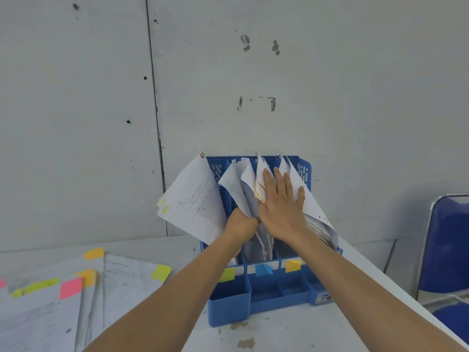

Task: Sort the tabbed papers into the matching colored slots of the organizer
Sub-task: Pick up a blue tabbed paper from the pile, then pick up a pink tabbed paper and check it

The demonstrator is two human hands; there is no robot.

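Head view: organizer (229,309) abuts wall (330,85); right hand (281,208) flattens its papers (313,212).

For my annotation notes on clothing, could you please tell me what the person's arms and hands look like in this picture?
Both forearms are bare right to the picture's edge: no sleeves or gloves. Neither the left hand nor the right hand has a watch or bracelet at the wrist. No ring shows on the right fingers; the left fingers are mostly hidden.
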